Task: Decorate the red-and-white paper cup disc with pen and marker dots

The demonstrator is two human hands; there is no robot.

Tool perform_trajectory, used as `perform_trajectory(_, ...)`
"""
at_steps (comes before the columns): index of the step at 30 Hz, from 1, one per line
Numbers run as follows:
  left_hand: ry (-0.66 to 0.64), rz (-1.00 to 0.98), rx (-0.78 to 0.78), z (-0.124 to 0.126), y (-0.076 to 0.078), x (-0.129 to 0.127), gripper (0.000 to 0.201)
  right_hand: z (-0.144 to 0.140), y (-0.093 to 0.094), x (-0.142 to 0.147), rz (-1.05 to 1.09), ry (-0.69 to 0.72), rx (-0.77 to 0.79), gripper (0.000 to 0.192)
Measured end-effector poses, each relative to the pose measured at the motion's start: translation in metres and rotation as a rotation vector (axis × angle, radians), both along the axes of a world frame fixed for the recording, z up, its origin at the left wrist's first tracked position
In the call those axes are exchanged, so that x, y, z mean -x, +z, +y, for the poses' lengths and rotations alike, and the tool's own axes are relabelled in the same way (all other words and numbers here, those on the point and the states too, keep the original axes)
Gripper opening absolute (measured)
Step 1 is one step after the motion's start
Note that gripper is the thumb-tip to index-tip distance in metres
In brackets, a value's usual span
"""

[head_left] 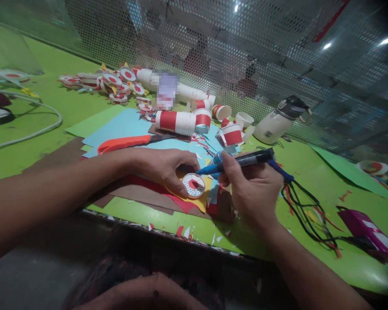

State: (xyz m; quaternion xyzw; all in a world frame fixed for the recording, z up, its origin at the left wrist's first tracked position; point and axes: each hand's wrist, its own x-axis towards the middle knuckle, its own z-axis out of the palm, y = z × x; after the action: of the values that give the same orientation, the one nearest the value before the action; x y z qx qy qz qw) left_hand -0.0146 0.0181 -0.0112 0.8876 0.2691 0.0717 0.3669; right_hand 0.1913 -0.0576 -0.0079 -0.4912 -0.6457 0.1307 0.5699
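My left hand (164, 170) grips the edge of a small round paper disc (198, 186) between thumb and fingers. The disc is white with a red centre and rows of dots around it. In my right hand (254, 189) is a marker pen (242, 161) with a blue front end and a dark barrel. Its tip points left and meets or nearly meets the disc's upper rim. Behind the pen shows a blue object I cannot make out. Beneath both hands lie stacked sheets of coloured paper (139, 193).
Orange-handled scissors (126, 143) lie beyond my left hand. Further back are stacked paper cups (176, 122), cut cups (232, 134) and a heap of decorated discs (113, 82). A bottle (271, 122) stands tilted in view; a purple device (368, 232) with dark cords sits right.
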Motion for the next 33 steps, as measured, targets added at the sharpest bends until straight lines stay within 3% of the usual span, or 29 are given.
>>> perform_trajectory(3,0.003,0.007,0.002,0.0001,0.0001,-0.0001,0.055,-0.0016,0.0024,-0.0017,0.023,0.001,-0.015,0.031)
perform_trajectory(11,-0.026,-0.023,-0.009,0.0003,-0.0014,-0.0001,0.051,-0.0005,-0.0026,-0.0019,-0.175,0.134,-0.025,0.022)
perform_trajectory(33,-0.042,-0.063,0.016,0.0009,-0.0024,-0.001,0.047,0.0009,0.0015,0.0003,-0.204,0.221,0.018,0.017)
